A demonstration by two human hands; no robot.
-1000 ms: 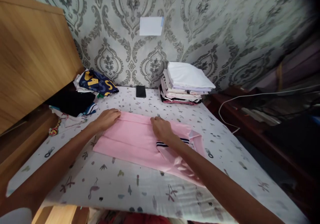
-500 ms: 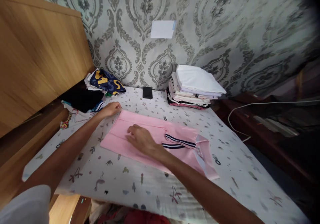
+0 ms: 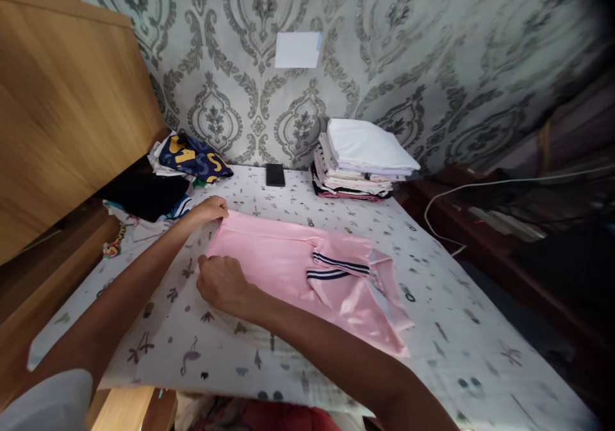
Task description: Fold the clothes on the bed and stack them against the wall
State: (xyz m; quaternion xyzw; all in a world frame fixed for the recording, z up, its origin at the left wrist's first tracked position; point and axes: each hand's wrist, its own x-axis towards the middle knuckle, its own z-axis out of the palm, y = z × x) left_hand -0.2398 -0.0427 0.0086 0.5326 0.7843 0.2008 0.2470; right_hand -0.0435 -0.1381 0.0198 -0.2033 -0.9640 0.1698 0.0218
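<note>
Head view: pink shirt [image 3: 273,261] lies flattened lengthwise on a white printed sheet [image 3: 230,373], hem end toward the left, collar [image 3: 390,290] toward the right. Dark-and-white striped cuffs [image 3: 341,266] rest on top of the body, near the collar end. Left hand [image 3: 211,209] at the far hem corner: thumb and fingers closed, pinching the pink cloth. Right hand [image 3: 223,284] at the near hem corner: fingers curled in, closed on the cloth; exact pinch hidden behind the knuckles. Hem edge runs fairly straight between the two hands. Right forearm passes over the near side of the shirt. Beyond the shirt, near the wall [image 3: 259,117]: a dark phone [image 3: 275,175] lying flat, well apart from both hands. To its right, a stack of folded clothes [image 3: 358,171], white piece uppermost. To its left, a loose heap of clothes [image 3: 163,187], black and navy-and-yellow pieces showing, beside a wooden panel [image 3: 72,98]. Left arm reaches past the heap's near side; white sleeve [image 3: 55,399] visible at lower left
</note>
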